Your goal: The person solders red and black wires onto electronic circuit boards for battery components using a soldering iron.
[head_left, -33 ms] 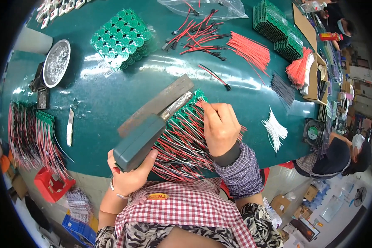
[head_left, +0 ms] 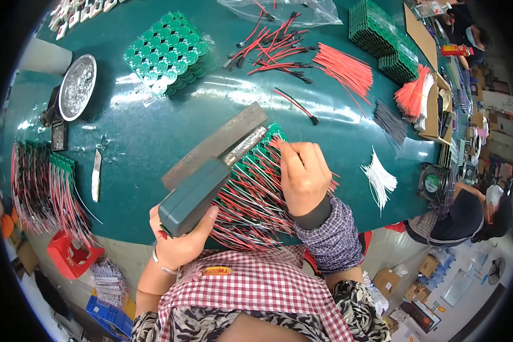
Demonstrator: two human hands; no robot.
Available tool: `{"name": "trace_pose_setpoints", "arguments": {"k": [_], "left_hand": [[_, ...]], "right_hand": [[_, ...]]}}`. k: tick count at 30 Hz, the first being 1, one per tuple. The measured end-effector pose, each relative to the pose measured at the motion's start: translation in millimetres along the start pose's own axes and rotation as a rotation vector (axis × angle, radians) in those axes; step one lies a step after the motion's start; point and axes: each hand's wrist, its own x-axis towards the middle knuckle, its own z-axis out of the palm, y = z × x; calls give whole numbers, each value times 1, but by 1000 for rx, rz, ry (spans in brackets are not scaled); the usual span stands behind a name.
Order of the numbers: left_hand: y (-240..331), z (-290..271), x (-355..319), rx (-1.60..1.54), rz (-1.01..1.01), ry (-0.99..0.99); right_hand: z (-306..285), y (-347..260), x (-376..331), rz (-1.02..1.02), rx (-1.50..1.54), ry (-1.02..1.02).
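Note:
My left hand is closed round the handle of a dark green soldering gun. Its silver, solder-stained barrel points up and to the right, over the edge of a green circuit board panel. Many red, white and black wires fan from the panel toward my apron. At the panel's far right end, my right hand is closed in a pinch on a red wire, whose end meets the board near the barrel's tip. A flat metal bar lies along the panel's far side.
Further back are stacked green boards, connector leads and red wires. White wires and a small fan are at right. A round metal dish, a blade and wired boards sit left.
The soldering gun in my left hand has shifted very slightly to the right. My right hand keeps its place at the board.

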Motion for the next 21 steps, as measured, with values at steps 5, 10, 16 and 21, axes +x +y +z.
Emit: {"name": "trace_pose_setpoints", "arguments": {"k": [5,10,16,21], "left_hand": [[3,7,10,-35,46,-40],[3,8,14,4,56,-74],[1,9,15,22,101,-82],[1,8,15,66,123,-97]], "right_hand": [[3,2,0,-20,-15,8],[2,1,0,-14,-6,-3],[1,0,0,-10,-11,-9],[1,1,0,-11,-20,-16]]}}
